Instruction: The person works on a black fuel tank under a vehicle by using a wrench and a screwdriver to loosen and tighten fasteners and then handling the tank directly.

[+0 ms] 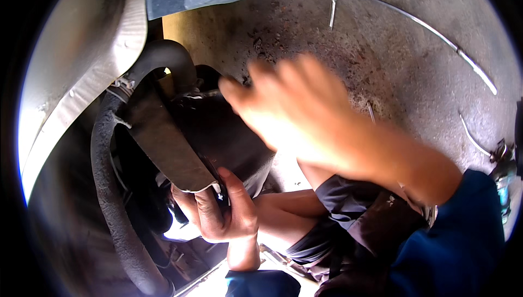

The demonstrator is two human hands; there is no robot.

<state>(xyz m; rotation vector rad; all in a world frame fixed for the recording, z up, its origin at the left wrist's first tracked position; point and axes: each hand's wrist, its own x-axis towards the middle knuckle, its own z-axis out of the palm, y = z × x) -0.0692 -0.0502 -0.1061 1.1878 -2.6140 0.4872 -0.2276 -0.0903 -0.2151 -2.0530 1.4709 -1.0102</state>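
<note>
"Metal plate: where does it lie from the left hand?"

"Toward eleven o'clock, its lower end at the fingers. That hand is partly closed, fingers curled around the end and thumb up along the side nearer a black box. How firmly it holds cannot be told."

"And the right hand?"

"Blurred, about one o'clock from the left one, over the box's upper right side. Its fingers look loosely bent; whether anything sits in them cannot be told."

"Any writing?"

"Just a pale mark on the dark shorts toward three o'clock, too small to read."

"Materials?"

"Flat, dull plate with a bright lower lip; a smooth, faintly shiny box; a thick, rough, crusted hose toward nine o'clock, with a clamp joining it to a smooth bent pipe. Toward half past one, a slim metal rod lies on the stained, gritty floor."
</note>
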